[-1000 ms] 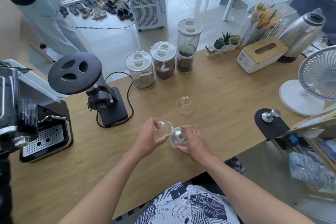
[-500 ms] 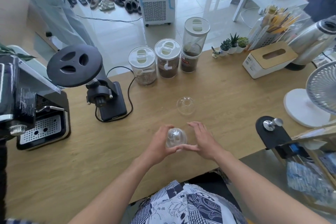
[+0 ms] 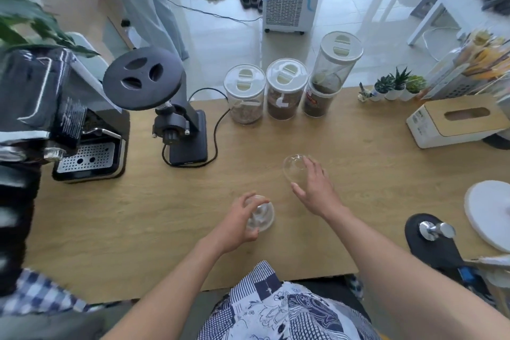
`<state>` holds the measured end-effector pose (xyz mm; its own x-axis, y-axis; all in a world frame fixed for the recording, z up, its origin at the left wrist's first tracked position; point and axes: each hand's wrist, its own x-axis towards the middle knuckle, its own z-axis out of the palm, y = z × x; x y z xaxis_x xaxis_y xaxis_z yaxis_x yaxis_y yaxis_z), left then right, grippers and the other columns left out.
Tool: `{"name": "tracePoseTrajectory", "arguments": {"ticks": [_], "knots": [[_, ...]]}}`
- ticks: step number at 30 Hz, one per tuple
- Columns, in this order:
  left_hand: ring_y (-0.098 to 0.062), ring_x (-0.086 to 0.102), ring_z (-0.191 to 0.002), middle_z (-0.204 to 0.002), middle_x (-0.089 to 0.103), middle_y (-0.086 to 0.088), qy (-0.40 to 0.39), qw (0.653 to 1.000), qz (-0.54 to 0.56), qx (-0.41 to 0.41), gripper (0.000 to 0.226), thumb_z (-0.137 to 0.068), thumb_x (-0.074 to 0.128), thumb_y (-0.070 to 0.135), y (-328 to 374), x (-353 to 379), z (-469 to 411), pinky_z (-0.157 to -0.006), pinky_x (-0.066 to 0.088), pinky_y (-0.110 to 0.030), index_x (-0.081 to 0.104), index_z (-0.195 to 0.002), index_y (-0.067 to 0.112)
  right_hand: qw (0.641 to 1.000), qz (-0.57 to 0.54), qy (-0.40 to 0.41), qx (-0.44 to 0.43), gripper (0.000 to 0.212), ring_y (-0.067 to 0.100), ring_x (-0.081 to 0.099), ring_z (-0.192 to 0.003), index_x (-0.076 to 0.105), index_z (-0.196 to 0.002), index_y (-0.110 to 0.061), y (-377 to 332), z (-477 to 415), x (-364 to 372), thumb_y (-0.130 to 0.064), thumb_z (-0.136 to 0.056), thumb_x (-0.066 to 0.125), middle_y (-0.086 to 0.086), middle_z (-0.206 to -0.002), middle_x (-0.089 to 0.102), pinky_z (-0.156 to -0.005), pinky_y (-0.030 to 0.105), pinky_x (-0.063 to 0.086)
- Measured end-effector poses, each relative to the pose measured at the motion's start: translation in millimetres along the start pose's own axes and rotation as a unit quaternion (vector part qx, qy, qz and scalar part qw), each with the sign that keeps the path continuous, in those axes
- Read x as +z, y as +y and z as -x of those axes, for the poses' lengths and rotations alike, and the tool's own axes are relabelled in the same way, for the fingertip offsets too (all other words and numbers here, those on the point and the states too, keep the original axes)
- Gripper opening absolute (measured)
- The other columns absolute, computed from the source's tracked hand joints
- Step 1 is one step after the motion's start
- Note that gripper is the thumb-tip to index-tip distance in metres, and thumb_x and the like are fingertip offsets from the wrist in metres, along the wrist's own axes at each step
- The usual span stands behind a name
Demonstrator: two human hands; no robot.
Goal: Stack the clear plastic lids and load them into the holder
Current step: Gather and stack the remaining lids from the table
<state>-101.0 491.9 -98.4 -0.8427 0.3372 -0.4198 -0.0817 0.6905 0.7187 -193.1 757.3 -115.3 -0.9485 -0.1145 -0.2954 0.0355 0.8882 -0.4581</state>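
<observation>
Holding: left hand (image 3: 239,222) curls round a stack of clear domed lids (image 3: 260,217), fingers over the top and thumb beneath, the stack resting near the front of the wooden table (image 3: 138,215).
Reaching: right hand (image 3: 314,189) is spread flat, fingers apart, its fingertips (image 3: 308,160) at the rim of a single clear lid (image 3: 294,167); whether they press on it or only brush it I cannot tell.
Lone lid: lies on the table farther from the person than the stack, apart from it.
Hands: well separated, left nearer the person, right farther out.
Holder: cannot pick one out with certainty from where the view stands.
Back row: three lidded jars (image 3: 281,90) with brown contents stand side by side at the far edge.
Left side: black grinder (image 3: 176,119) with a round top, and an espresso machine (image 3: 55,119) beyond it.
Right side: tissue box (image 3: 455,121) with a wooden lid, and small potted succulents (image 3: 397,85) behind it.
</observation>
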Motion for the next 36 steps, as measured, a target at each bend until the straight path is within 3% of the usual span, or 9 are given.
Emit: {"name": "tracePoseTrajectory", "arguments": {"ticks": [3,6,9,11,15,23,26,30,36], "knots": [[-0.026,0.024,-0.165,-0.18,0.012,0.006,0.001,1.0,-0.017,-0.008,0.095,-0.091,0.082,0.012,-3,-6,8,-0.129,0.043,-0.049,0.037,-0.15,0.071,1.0,0.005,-0.008,0.001,0.087,0.031,0.035,-0.155,0.033,-0.168,-0.02,-2,-9,6,-0.047,-0.098,0.077,0.001,-0.177,0.029,-0.12,0.057,0.044],[-0.023,0.02,-0.167,-0.18,0.01,0.01,0.01,1.0,0.006,-0.022,0.104,-0.091,0.084,0.018,-6,-6,16,-0.13,0.041,-0.047,0.028,-0.164,0.066,0.999,0.032,-0.019,-0.011,0.077,0.036,0.048,-0.143,0.047,-0.15,-0.019,-4,-11,15,-0.043,-0.088,0.088,0.006,-0.159,0.049,-0.109,0.055,0.05],[-0.017,0.023,-0.167,-0.18,0.017,0.012,0.049,0.996,0.043,-0.055,0.12,-0.087,0.092,0.042,-9,0,20,-0.134,0.033,-0.046,0.01,-0.172,0.059,0.999,0.011,-0.036,-0.018,0.072,0.038,0.057,-0.124,0.048,-0.14,-0.018,-6,-1,22,-0.041,-0.086,0.091,0.008,-0.14,0.062,-0.097,0.052,0.052],[-0.012,0.028,-0.164,-0.178,0.023,0.013,0.082,0.993,0.042,-0.075,0.121,-0.084,0.092,0.053,-10,5,20,-0.134,0.032,-0.044,0.011,-0.175,0.048,0.999,-0.007,-0.026,-0.022,0.073,0.038,0.06,-0.119,0.046,-0.137,-0.019,-9,6,24,-0.046,-0.085,0.09,0.006,-0.135,0.063,-0.094,0.052,0.054],[-0.012,0.035,-0.16,-0.172,0.035,0.013,0.116,0.989,0.032,-0.091,0.107,-0.086,0.092,0.047,-9,11,18,-0.133,0.036,-0.049,0.029,-0.172,0.035,0.996,-0.082,0.021,-0.029,0.078,0.031,0.06,-0.121,0.044,-0.138,-0.021,-21,20,26,-0.07,-0.083,0.071,0.001,-0.135,0.061,-0.102,0.052,0.054],[-0.012,0.039,-0.155,-0.17,0.039,0.014,0.089,0.994,0.011,-0.055,0.109,-0.081,0.096,0.042,-29,1,24,-0.13,0.04,-0.049,0.034,-0.17,0.032,0.985,-0.112,0.024,-0.129,0.081,0.018,0.058,-0.118,0.053,-0.144,-0.014,-65,59,49,-0.064,-0.085,0.078,-0.001,-0.134,0.061,-0.106,0.045,0.054],[-0.011,0.04,-0.156,-0.171,0.042,0.011,0.081,0.994,0.031,-0.062,0.122,-0.079,0.098,0.036,-36,-5,32,-0.13,0.039,-0.043,0.021,-0.174,0.038,0.985,-0.073,0.022,-0.157,0.079,0.018,0.056,-0.117,0.052,-0.143,-0.016,-78,73,65,-0.058,-0.084,0.082,-0.001,-0.134,0.061,-0.103,0.045,0.055],[-0.011,0.037,-0.159,-0.175,0.038,0.009,0.066,0.995,0.043,-0.054,0.133,-0.079,0.1,0.031,-44,-9,42,-0.133,0.036,-0.043,0.01,-0.176,0.036,0.987,-0.04,0.009,-0.153,0.078,0.018,0.055,-0.115,0.048,-0.142,-0.025,-91,88,80,-0.058,-0.081,0.084,-0.004,-0.134,0.061,-0.097,0.043,0.056],[-0.012,0.041,-0.158,-0.173,0.041,0.007,0.059,0.997,0.027,-0.037,0.12,-0.081,0.098,0.036,-56,-14,59,-0.133,0.037,-0.043,0.021,-0.173,0.036,0.989,-0.027,-0.01,-0.143,0.082,0.018,0.054,-0.119,0.041,-0.146,-0.03,-102,100,97,-0.059,-0.083,0.084,-0.003,-0.14,0.057,-0.1,0.041,0.056]]}}
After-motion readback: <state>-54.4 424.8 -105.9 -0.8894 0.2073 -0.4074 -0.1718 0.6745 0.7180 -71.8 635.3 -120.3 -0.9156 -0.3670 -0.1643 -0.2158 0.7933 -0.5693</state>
